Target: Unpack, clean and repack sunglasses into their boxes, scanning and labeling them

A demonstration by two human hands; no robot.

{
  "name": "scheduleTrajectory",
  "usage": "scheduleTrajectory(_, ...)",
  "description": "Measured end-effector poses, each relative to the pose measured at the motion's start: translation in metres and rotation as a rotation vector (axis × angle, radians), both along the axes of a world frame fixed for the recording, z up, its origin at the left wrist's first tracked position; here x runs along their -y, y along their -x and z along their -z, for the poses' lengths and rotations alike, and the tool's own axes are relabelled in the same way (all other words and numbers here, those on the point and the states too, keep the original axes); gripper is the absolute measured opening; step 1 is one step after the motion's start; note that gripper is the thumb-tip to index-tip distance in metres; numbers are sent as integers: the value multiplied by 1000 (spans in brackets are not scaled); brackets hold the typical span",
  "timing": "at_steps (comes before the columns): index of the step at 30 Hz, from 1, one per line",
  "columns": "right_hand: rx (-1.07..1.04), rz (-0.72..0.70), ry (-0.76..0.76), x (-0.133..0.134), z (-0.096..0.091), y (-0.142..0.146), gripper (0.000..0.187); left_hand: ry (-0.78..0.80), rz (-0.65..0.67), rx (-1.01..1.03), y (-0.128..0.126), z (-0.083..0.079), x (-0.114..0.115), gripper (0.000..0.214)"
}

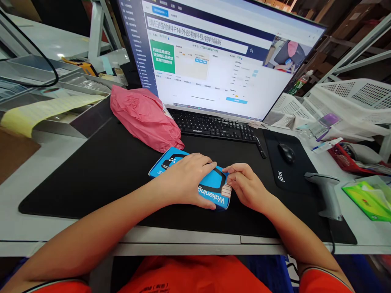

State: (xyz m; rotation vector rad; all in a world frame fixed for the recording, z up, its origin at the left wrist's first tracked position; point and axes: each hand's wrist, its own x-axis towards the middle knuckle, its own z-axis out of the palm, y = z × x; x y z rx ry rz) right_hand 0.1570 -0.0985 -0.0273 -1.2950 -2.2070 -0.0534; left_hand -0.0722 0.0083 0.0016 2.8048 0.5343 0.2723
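While a blue box is held flat on a black mat, near the middle of the front edge of the tabletop, it is spanned from above by the left hand, the thumb set at the near side and the fingers laid across the top. At the box's right end, the fingers of the right hand are bunched together against a striped label; whether it is pinched cannot be told. Toward the tabletop's back edge, a pink bag is laid beside a keyboard. Nearer the right edge, a handheld scanner is placed.
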Motion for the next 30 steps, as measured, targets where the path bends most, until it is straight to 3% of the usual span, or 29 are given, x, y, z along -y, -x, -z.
scheduleTrajectory(17, -168, -85, 184, -2, -1, -13, 9, 4, 13, 22, 0, 2, -2, 104)
scheduleTrajectory(27, -308, -120, 233, -6, -11, -13, 7, 1, 29, 43, 1, 4, -2, 102)
scheduleTrajectory(30, -421, -101, 265, -5, -17, -17, 28, 5, 26, 42, 1, 5, -1, 101)
